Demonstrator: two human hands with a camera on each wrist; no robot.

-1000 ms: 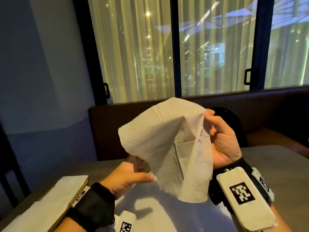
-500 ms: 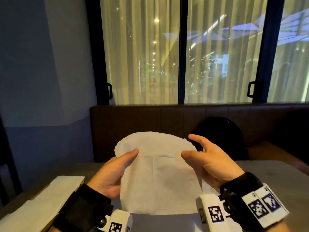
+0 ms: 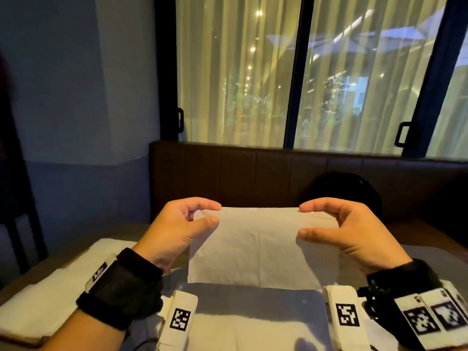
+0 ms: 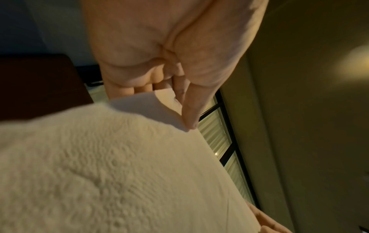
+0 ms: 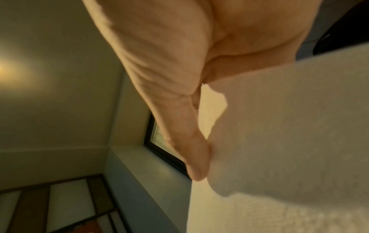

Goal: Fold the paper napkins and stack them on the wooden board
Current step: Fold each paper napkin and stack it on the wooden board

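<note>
Head view, nearest at the bottom of the frame: unfolded napkins (image 3: 253, 333) lie spread on the desk (image 3: 435, 239). At lower left, a stack of folded napkins (image 3: 48, 295) rests on the wooden board (image 3: 25, 342). At centre, a paper napkin (image 3: 263, 247) hangs above the desk, doubled over along its top edge; the left hand (image 3: 177, 229) pinches its upper left corner and the right hand (image 3: 344, 229) pinches its upper right corner. Beyond, a brown padded bench back (image 3: 253, 173) runs under a curtained window (image 3: 238, 72).

Black wrist straps (image 3: 121, 287) carry white camera blocks (image 3: 345, 316) printed with black-and-white square markers (image 3: 180, 319).
</note>
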